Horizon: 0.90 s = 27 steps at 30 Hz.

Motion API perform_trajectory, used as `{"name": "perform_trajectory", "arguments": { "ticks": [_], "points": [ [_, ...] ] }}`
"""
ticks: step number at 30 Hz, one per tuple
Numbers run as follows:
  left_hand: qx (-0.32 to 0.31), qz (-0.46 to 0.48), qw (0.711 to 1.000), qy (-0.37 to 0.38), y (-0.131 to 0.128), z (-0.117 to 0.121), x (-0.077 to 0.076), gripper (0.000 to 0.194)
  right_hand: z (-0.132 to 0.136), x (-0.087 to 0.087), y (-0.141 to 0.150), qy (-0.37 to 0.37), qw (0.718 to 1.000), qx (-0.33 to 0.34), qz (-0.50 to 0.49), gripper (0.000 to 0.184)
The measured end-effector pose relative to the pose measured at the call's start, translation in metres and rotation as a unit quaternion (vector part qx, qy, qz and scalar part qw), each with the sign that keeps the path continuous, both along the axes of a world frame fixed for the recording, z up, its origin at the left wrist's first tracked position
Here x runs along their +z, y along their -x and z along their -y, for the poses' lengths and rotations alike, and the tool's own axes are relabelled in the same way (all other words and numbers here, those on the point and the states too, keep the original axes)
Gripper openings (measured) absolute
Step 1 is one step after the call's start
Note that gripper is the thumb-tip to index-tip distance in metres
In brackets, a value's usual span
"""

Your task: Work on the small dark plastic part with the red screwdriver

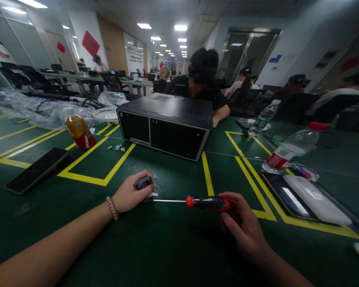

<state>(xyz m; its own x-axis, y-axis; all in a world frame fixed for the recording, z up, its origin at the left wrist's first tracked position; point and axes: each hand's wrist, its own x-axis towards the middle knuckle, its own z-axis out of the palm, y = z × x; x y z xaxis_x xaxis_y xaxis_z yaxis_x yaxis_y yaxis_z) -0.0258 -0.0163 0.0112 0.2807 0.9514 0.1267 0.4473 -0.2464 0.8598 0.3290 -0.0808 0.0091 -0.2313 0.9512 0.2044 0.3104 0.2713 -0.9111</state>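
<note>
My left hand is closed around a small dark grey plastic part, holding it just above or on the green table. In my right hand is a screwdriver with a red and black handle, gripped by its end. Its thin metal shaft points left, and the tip reaches the underside of the grey part by my left fingers. A small white bit shows beside that tip. Exactly how the tip meets the part is hidden by my fingers.
A black computer case lies ahead, with a person behind it. Left are a phone on a stand, a snack pouch, a white basket and plastic wrap. At right stand a bottle and a tablet.
</note>
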Motion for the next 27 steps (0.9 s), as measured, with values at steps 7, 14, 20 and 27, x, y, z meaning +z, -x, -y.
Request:
{"name": "perform_trajectory", "arguments": {
  "ticks": [7, 14, 20, 27],
  "points": [
    [-0.005, -0.001, 1.0, -0.003, -0.0008, 0.0014, 0.0035, 0.013, -0.0005, 0.0002, -0.0017, 0.043, 0.999, -0.007, -0.002, 0.024],
    [-0.009, -0.006, 1.0, 0.007, 0.0004, 0.0003, 0.0027, 0.015, -0.0015, 0.0014, -0.0008, 0.041, 0.999, 0.002, -0.014, 0.028],
    [-0.011, -0.001, 1.0, 0.006, 0.0001, 0.0007, 0.0032, 0.015, 0.0, 0.0046, 0.0051, 0.021, 0.999, -0.026, -0.004, 0.026],
    [-0.005, -0.013, 1.0, 0.002, 0.0005, -0.0002, 0.0016, 0.016, 0.001, 0.0019, 0.0006, 0.022, 0.999, -0.009, 0.023, 0.029]
  ]
}}
